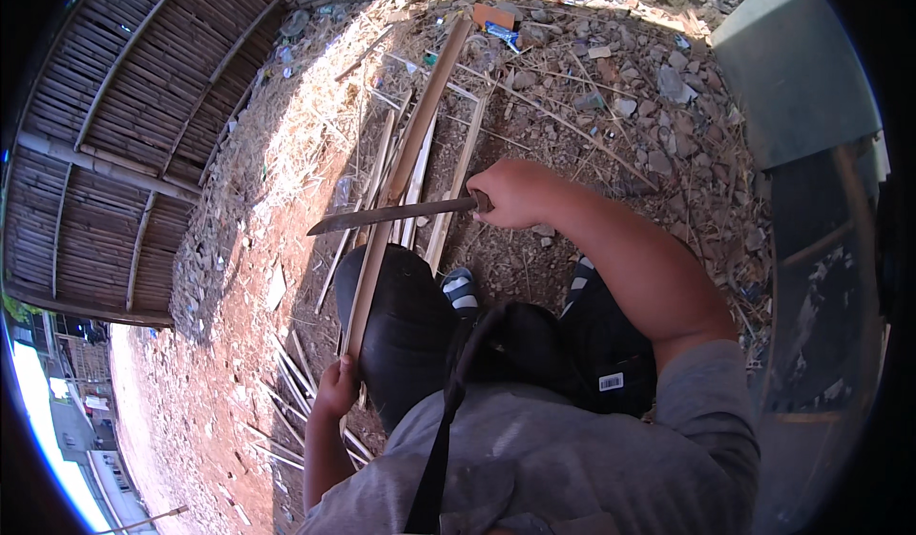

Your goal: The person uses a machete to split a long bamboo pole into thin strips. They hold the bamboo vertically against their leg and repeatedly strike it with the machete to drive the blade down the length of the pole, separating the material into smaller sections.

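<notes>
My right hand is closed round the handle of a long dark machete. Its blade points left and lies across a long bamboo slat, at about the middle of the slat. Beside my left knee, my left hand grips the near end of this slat, its fingers partly hidden. The slat slants away from me over my left thigh, and its far end reaches toward the rubble. On the ground beneath it lie several thinner strips.
More split strips are scattered at my left. A bamboo-slat wall rises at the far left. Broken stones and rubble cover the ground at the right, near a grey panel. My sandalled foot rests below the strips.
</notes>
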{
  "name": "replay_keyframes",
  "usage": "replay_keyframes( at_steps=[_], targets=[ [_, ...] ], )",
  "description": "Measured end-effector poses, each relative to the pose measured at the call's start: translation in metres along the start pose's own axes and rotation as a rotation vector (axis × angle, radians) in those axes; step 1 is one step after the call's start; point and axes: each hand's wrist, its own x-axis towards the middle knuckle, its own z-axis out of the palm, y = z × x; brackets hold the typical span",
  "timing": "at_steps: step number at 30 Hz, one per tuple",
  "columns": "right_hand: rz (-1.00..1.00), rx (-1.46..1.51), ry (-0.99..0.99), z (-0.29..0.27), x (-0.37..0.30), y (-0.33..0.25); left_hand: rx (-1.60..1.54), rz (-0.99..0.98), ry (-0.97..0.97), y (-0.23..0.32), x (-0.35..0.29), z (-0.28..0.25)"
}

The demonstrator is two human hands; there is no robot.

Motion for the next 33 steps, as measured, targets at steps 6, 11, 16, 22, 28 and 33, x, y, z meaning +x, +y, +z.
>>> replay_keyframes(
  at_steps=[6,11,16,22,28,33],
  targets=[
    [0.059,-0.003,0.058,-0.018,-0.006,0.009,0.066,0.058,0.029,0.002,0.002,0.002],
    [0.227,0.110,0.257,-0.019,0.003,0.040,0.072,0.005,0.050,0.003,0.000,0.003],
    [0.367,0.228,0.279,-0.024,0.002,0.041,0.087,0.028,0.035,0.008,0.000,0.003],
    [0.117,0.148,0.103,-0.007,0.001,0.025,0.081,0.041,0.000,0.003,0.001,0.000],
    [-0.026,0.037,-0.043,-0.003,0.002,0.004,0.055,-0.003,0.015,0.013,-0.004,0.001],
    [0.111,0.168,0.104,-0.012,0.003,0.035,0.112,0.093,0.043,0.012,0.000,0.003]
  ],
)
